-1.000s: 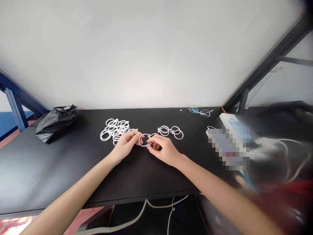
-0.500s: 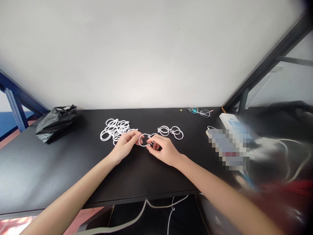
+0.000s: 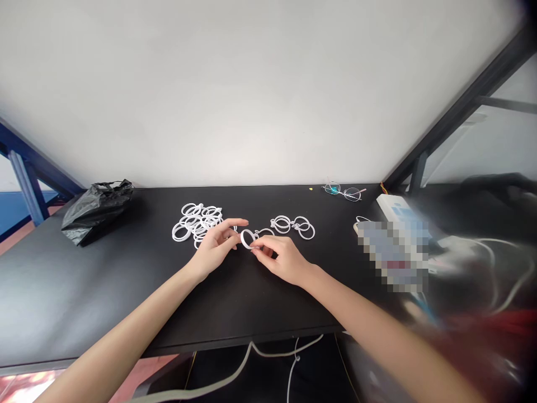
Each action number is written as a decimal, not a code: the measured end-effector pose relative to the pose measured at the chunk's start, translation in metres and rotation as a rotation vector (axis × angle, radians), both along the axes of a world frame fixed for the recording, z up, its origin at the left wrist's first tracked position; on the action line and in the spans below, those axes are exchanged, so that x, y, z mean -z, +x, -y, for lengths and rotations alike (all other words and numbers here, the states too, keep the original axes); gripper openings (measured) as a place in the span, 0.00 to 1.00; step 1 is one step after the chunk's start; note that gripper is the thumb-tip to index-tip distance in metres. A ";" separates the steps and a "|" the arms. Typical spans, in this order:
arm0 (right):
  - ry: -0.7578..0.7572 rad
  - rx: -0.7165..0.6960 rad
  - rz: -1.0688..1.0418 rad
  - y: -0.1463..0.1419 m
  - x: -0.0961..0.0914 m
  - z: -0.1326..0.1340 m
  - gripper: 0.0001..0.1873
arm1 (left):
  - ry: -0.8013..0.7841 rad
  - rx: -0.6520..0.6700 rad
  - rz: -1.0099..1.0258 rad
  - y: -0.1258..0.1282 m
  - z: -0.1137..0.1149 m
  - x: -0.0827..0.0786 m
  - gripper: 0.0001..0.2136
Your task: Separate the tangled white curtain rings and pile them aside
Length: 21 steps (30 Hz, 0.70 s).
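Thin white plastic ring [image 3: 246,238], tilted nearly edge-on above the black counter [image 3: 126,280], pinched between fingers of left hand [image 3: 216,246] and right hand [image 3: 282,257].

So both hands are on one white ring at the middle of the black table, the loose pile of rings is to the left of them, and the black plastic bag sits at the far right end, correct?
Not quite. In the head view the black plastic bag sits at the far left end of the black table, not the right. The rest holds: left hand and right hand both hold one white ring, with the loose pile of rings to their left.
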State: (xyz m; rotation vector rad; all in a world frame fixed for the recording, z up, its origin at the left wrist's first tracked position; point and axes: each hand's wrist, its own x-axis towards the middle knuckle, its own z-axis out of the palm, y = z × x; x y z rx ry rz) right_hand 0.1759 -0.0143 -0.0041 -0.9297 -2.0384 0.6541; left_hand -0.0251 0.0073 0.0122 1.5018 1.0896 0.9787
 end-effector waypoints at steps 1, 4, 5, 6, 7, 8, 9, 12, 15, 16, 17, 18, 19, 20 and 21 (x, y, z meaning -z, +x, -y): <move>-0.007 -0.013 0.003 0.000 0.000 0.000 0.05 | 0.006 0.039 -0.008 0.000 0.000 0.000 0.14; -0.048 -0.050 -0.010 -0.001 -0.002 0.001 0.05 | 0.015 0.146 0.015 0.000 0.000 0.003 0.11; -0.065 -0.057 -0.023 -0.001 -0.003 0.002 0.05 | 0.016 0.159 0.032 0.000 0.000 0.003 0.10; -0.086 -0.062 -0.041 -0.002 -0.004 0.002 0.05 | 0.012 0.161 0.051 0.000 0.000 0.003 0.09; -0.113 -0.064 -0.065 -0.002 -0.005 0.002 0.06 | 0.005 0.156 0.071 0.001 0.000 0.003 0.08; -0.144 -0.061 -0.097 -0.002 -0.005 0.002 0.06 | -0.006 0.148 0.091 0.001 0.000 0.002 0.08; -0.180 -0.054 -0.137 -0.002 -0.006 0.001 0.07 | -0.021 0.144 0.108 0.001 0.001 0.001 0.08; -0.296 -0.009 -0.284 -0.001 -0.006 -0.001 0.10 | -0.091 0.152 0.138 0.001 0.003 -0.002 0.10; -0.355 0.039 -0.379 -0.001 -0.005 -0.003 0.12 | -0.151 0.170 0.131 0.001 0.005 -0.002 0.15; -0.359 0.048 -0.390 -0.001 -0.004 -0.004 0.12 | -0.164 0.174 0.127 0.001 0.005 -0.001 0.17; -0.359 0.054 -0.396 -0.001 -0.003 -0.004 0.13 | -0.177 0.171 0.124 0.001 0.005 -0.001 0.18; -0.358 0.059 -0.400 -0.001 -0.003 -0.004 0.13 | -0.190 0.161 0.122 0.001 0.004 0.000 0.18; -0.357 0.066 -0.406 -0.001 -0.002 -0.004 0.13 | -0.207 0.146 0.123 0.001 0.004 0.001 0.18; -0.354 0.074 -0.410 -0.001 -0.002 -0.004 0.13 | -0.225 0.130 0.125 0.000 0.003 0.002 0.18; -0.344 0.082 -0.410 -0.001 -0.001 -0.004 0.14 | -0.245 0.120 0.129 -0.001 0.002 0.002 0.18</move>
